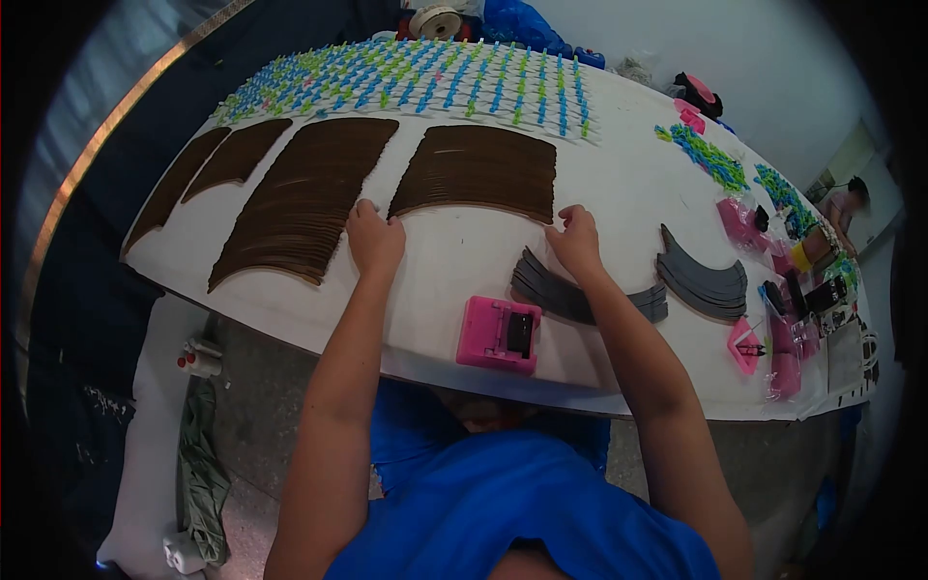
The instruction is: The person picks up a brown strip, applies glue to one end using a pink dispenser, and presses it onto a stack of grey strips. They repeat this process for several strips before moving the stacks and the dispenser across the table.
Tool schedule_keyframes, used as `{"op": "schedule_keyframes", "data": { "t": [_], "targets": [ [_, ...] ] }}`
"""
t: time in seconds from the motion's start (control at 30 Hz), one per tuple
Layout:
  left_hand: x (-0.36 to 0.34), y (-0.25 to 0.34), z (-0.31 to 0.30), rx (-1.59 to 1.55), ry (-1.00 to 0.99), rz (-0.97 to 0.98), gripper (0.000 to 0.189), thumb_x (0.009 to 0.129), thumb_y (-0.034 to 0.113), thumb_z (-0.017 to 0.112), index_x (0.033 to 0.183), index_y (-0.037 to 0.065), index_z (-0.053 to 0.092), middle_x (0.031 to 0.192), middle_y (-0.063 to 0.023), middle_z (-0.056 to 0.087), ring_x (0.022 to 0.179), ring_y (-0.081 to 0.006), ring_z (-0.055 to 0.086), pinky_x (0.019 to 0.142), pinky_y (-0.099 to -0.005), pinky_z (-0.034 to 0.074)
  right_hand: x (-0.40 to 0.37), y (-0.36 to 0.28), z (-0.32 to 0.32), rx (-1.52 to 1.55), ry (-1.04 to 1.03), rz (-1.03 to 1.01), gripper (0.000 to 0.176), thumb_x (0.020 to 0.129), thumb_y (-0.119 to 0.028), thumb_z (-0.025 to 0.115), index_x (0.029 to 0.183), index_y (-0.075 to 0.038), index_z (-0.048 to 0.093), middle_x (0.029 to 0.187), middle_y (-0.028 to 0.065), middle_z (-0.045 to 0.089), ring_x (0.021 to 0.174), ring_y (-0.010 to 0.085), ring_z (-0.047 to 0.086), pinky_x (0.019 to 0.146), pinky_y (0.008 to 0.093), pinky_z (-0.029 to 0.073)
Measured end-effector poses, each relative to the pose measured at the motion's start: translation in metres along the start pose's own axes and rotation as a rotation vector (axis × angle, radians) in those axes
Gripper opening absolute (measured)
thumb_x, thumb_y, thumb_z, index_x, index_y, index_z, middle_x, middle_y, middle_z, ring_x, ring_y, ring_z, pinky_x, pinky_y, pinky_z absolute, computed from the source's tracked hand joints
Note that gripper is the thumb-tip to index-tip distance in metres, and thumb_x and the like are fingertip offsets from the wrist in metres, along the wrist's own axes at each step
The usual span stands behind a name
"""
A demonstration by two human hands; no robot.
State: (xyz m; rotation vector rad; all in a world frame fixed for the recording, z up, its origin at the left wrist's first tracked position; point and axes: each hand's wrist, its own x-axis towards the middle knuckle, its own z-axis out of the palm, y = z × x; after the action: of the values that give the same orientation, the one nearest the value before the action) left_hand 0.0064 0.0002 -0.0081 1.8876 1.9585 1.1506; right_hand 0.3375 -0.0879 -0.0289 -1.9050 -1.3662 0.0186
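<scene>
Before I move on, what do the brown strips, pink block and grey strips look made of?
Brown strips: perhaps plastic or coated wood, semi-glossy by their pale streaks.
Pink block: probably hard plastic, fairly smooth, from its even colour and crisp edges.
Grey strips: material unclear; matte-looking, no bright highlights.

White table [619, 184], pale wall [773, 68]
Speckled grey floor [266, 416] shows beneath; dark cloth [82, 261] hangs along the left side.

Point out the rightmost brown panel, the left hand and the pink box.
Brown panel [476, 172]: head view, middle of its upper face.
Left hand [377, 240]: head view, back of the hand.
Pink box [489, 338]: head view, pink top, beside the black piece.
</scene>
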Motion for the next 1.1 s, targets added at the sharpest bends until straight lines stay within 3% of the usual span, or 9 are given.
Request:
{"op": "schedule_keyframes", "data": {
  "t": [0.1, 0.17, 0.23, 0.37, 0.6, 0.8, 0.87, 1.0, 1.1],
  "targets": [
    [0.001, -0.001, 0.0, 0.007, -0.002, -0.012, 0.036, 0.092, 0.013, 0.074, 0.12, -0.004, 0.058, 0.129, -0.0242, 0.063, 0.124, -0.043, 0.058, 0.107, -0.0514, 0.049, -0.017, 0.0, -0.037, 0.149, -0.161, 0.016, 0.032, 0.086, -0.016, 0.082, 0.11, 0.001, 0.068, 0.101, 0.0175, 0.067, 0.094, 0.0321, 0.067, 0.085, 0.0429, 0.057],
    [0.0, -0.002, 0.002, -0.006, 0.002, -0.003, 0.037, 0.092, 0.013, 0.074, 0.12, -0.004, 0.058, 0.129, -0.0242, 0.062, 0.125, -0.0433, 0.058, 0.107, -0.0514, 0.049, -0.041, 0.008, -0.063, 0.299, -0.209, -0.087, 0.023, 0.089, -0.011, 0.081, 0.105, 0.001, 0.069, 0.094, 0.0102, 0.065, 0.084, 0.0221, 0.065, 0.078, 0.0364, 0.055],
    [0.0, -0.002, 0.002, -0.006, 0.004, -0.006, 0.037, 0.091, 0.013, 0.074, 0.12, -0.004, 0.058, 0.129, -0.0243, 0.062, 0.125, -0.0433, 0.058, 0.107, -0.0514, 0.049, -0.066, 0.001, -0.102, 0.189, -0.224, -0.232, 0.018, 0.09, -0.007, 0.079, 0.103, 0.0, 0.068, 0.095, 0.0102, 0.065, 0.086, 0.0213, 0.065, 0.078, 0.0366, 0.055],
    [-0.001, -0.002, 0.001, -0.011, 0.014, -0.001, 0.037, 0.091, 0.012, 0.075, 0.121, -0.003, 0.058, 0.129, -0.0242, 0.062, 0.125, -0.0433, 0.058, 0.107, -0.051, 0.049, -0.117, 0.012, -0.147, 0.112, -0.234, -0.336, 0.018, 0.086, -0.006, 0.082, 0.098, -0.002, 0.069, 0.099, 0.0125, 0.066, 0.092, 0.0303, 0.067, 0.08, 0.0398, 0.055],
    [-0.005, -0.006, -0.004, -0.069, 0.029, 0.029, 0.034, 0.089, 0.007, 0.074, 0.117, -0.001, 0.059, 0.124, -0.0227, 0.062, 0.122, -0.042, 0.058, 0.105, -0.0493, 0.049, -0.144, 0.036, -0.157, -0.092, -0.117, -0.498, 0.019, 0.082, 0.0, 0.082, 0.094, -0.003, 0.067, 0.103, 0.0139, 0.065, 0.096, 0.0341, 0.066, 0.083, 0.0427, 0.055],
    [-0.048, 0.001, -0.032, -0.299, -0.118, 0.098, 0.025, 0.087, 0.006, 0.076, 0.106, 0.0, 0.06, 0.099, -0.0159, 0.065, 0.095, -0.0332, 0.065, 0.085, -0.043, 0.053, -0.146, 0.046, -0.161, -0.094, -0.087, -0.487, 0.018, 0.081, 0.001, 0.08, 0.092, -0.003, 0.067, 0.102, 0.0139, 0.066, 0.096, 0.0351, 0.066, 0.085, 0.0433, 0.054],
    [-0.07, 0.007, -0.042, -0.436, -0.183, 0.194, 0.021, 0.087, 0.007, 0.077, 0.101, 0.001, 0.062, 0.088, -0.0142, 0.065, 0.083, -0.0305, 0.066, 0.076, -0.0412, 0.054, -0.143, 0.044, -0.167, -0.132, -0.098, -0.515, 0.016, 0.082, 0.0, 0.08, 0.09, -0.003, 0.066, 0.102, 0.0146, 0.066, 0.095, 0.0362, 0.065, 0.084, 0.0451, 0.053],
    [-0.095, 0.029, -0.066, -0.451, -0.245, 0.334, 0.017, 0.088, 0.006, 0.076, 0.099, 0.001, 0.064, 0.088, -0.0146, 0.067, 0.082, -0.0302, 0.067, 0.075, -0.041, 0.054, -0.14, 0.042, -0.171, -0.2, -0.105, -0.567, 0.017, 0.083, -0.001, 0.079, 0.09, -0.003, 0.064, 0.102, 0.0148, 0.066, 0.095, 0.0373, 0.064, 0.083, 0.0473, 0.053],
    [-0.106, 0.053, -0.074, -0.434, -0.288, 0.476, 0.017, 0.088, 0.007, 0.076, 0.101, 0.003, 0.067, 0.091, -0.014, 0.069, 0.087, -0.0305, 0.068, 0.081, -0.0418, 0.056, -0.131, 0.027, -0.176, -0.149, -0.106, -0.566, 0.017, 0.086, -0.002, 0.078, 0.093, -0.003, 0.062, 0.099, 0.0148, 0.066, 0.092, 0.038, 0.064, 0.081, 0.0478, 0.052]
  ]
}}
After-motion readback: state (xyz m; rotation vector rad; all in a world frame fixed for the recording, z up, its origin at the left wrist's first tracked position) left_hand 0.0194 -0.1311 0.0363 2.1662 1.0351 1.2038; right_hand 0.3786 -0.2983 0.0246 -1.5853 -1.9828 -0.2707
